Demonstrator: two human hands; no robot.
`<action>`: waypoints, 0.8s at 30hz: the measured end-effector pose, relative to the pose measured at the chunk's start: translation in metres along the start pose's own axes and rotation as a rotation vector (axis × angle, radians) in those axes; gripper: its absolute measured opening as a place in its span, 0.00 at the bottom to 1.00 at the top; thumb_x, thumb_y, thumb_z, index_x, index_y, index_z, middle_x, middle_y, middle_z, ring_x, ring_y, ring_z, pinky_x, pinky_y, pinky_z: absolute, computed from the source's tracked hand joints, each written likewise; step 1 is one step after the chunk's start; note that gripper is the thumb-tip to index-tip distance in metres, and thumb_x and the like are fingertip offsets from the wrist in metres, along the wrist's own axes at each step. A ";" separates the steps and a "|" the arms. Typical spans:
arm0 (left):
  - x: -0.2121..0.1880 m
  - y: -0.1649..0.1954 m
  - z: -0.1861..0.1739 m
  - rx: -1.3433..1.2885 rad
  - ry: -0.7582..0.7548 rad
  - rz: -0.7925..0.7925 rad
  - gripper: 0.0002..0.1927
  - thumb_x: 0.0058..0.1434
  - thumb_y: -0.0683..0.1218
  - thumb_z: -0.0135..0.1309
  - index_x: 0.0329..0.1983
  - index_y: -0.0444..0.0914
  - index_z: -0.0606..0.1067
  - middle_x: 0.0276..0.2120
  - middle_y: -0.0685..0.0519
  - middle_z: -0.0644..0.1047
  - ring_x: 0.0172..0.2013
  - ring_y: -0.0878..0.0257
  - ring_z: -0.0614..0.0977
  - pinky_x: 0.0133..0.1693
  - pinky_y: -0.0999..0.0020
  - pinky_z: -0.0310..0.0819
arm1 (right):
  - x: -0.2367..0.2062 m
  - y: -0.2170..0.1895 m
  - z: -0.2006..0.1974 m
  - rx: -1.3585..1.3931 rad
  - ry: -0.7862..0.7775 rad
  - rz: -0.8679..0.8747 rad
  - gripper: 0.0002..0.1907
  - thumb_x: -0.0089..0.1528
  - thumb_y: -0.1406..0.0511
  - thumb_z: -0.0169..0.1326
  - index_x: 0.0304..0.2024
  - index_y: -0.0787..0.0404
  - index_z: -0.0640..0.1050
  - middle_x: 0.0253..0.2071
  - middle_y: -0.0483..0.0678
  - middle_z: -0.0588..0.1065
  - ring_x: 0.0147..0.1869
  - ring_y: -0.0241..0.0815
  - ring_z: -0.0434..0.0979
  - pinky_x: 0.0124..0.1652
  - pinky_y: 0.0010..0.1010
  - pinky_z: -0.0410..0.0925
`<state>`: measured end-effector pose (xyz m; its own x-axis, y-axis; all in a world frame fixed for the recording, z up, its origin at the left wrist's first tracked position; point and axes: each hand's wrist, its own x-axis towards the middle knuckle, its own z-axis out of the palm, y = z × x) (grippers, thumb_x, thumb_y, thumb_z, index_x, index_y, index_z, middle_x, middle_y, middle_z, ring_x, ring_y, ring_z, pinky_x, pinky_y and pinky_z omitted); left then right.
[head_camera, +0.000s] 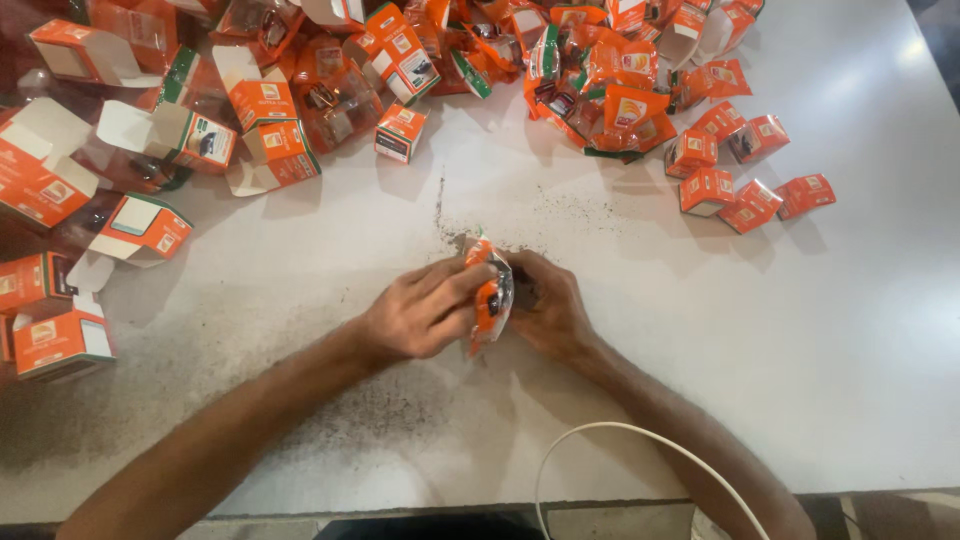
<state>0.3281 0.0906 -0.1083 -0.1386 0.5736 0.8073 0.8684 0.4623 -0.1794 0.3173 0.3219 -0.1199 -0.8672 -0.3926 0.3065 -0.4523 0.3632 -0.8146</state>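
Observation:
Both of my hands meet at the middle of the white table (850, 330). Between them they grip a small orange plastic pouch (488, 295) with something dark inside, held upright on edge. My left hand (420, 310) wraps its fingers over the pouch's left side. My right hand (550, 305) presses on its right side, fingers curled behind it. Dark specks lie scattered on the table just above and below the hands.
Several open orange-and-white cartons (140, 228) crowd the left and top left. A heap of orange pouches (600, 85) lies at top centre. Several closed small orange boxes (735, 185) sit to the right. A white cable (640, 440) loops by the near edge.

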 end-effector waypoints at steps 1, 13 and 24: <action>0.000 0.001 0.002 0.023 -0.037 -0.050 0.17 0.58 0.40 0.66 0.46 0.34 0.72 0.55 0.40 0.79 0.58 0.46 0.79 0.59 0.56 0.78 | 0.000 -0.001 0.000 0.000 -0.014 0.034 0.28 0.51 0.70 0.71 0.52 0.63 0.76 0.43 0.48 0.80 0.44 0.35 0.80 0.44 0.30 0.75; 0.023 0.023 0.021 -0.037 -0.090 -0.631 0.12 0.63 0.48 0.60 0.48 0.41 0.77 0.55 0.39 0.67 0.68 0.36 0.58 0.66 0.30 0.50 | -0.001 -0.014 0.000 -0.088 0.005 0.060 0.25 0.52 0.67 0.72 0.49 0.63 0.76 0.41 0.51 0.80 0.42 0.46 0.82 0.43 0.35 0.73; 0.017 0.011 0.034 -0.886 0.012 -1.366 0.11 0.60 0.38 0.53 0.45 0.30 0.73 0.35 0.46 0.81 0.31 0.65 0.85 0.31 0.68 0.81 | -0.008 -0.016 0.005 -0.024 0.068 -0.053 0.31 0.56 0.64 0.69 0.58 0.63 0.70 0.52 0.53 0.79 0.55 0.50 0.82 0.52 0.35 0.73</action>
<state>0.3191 0.1282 -0.1157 -0.9928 0.0785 0.0902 0.0965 0.0799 0.9921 0.3329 0.3151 -0.1120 -0.8535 -0.3540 0.3825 -0.5025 0.3641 -0.7842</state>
